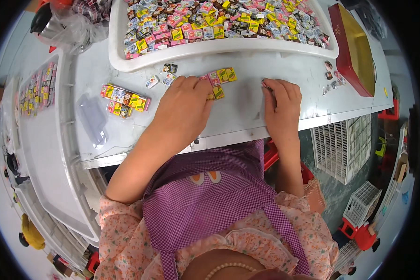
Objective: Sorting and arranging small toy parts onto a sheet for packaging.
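My left hand curls palm-down at the edge of a small flat group of wrapped candies, yellow and pink cubes lying side by side on the table. Its fingertips are hidden beneath the knuckles, but candies show against the index finger and thumb. To the right, my right hand is closed in a pinch; a small dark wrapped candy peeks out at the fingertips. Beyond my left hand lie a few loose candies, white and black. A stacked block of mixed candies sits farther left.
A large white tray heaped with candies fills the far side. Left of me lie a clear plastic box and a long white tray with candy packs. A red box and loose wrapped sweets are at right. White crates stand below.
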Motion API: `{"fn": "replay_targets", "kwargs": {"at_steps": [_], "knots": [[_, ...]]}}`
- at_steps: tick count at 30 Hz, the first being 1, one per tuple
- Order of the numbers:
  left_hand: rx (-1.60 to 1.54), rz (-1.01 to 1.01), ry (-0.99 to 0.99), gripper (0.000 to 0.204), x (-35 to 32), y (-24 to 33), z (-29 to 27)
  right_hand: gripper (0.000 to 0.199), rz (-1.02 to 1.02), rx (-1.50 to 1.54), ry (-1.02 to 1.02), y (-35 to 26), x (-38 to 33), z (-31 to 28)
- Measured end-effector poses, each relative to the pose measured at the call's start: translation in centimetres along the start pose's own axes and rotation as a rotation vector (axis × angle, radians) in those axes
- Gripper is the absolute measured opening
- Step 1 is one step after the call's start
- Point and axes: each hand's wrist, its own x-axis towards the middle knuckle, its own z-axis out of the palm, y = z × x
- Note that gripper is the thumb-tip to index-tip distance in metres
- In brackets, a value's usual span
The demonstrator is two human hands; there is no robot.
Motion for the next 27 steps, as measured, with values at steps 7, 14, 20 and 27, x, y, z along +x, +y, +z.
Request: {"fn": "replay_targets", "kwargs": {"at_steps": [7,14,20,27], "knots": [[-0.076,-0.039,-0.002,0.018,0.1,0.2,0.8,0.022,-0.006,0.024,0.045,0.1,-0.2,0.3],[-0.077,-0.034,-0.025,0.013,-0.1,0.8,0.6,0.025,-0.022,-0.028,0.026,-0.2,-0.2,0.2],[-0.045,-0.007,-0.012,0.015,-0.1,0.5,0.6,0.027,-0.116,-0.025,0.135,-0.9,2.4,-0.6],[-0.165,-0.027,-0.058,0.019,-0.1,-0.2,0.1,0.014,-0.17,-0.228,0.116,1.2,9.9,-1.0]]}}
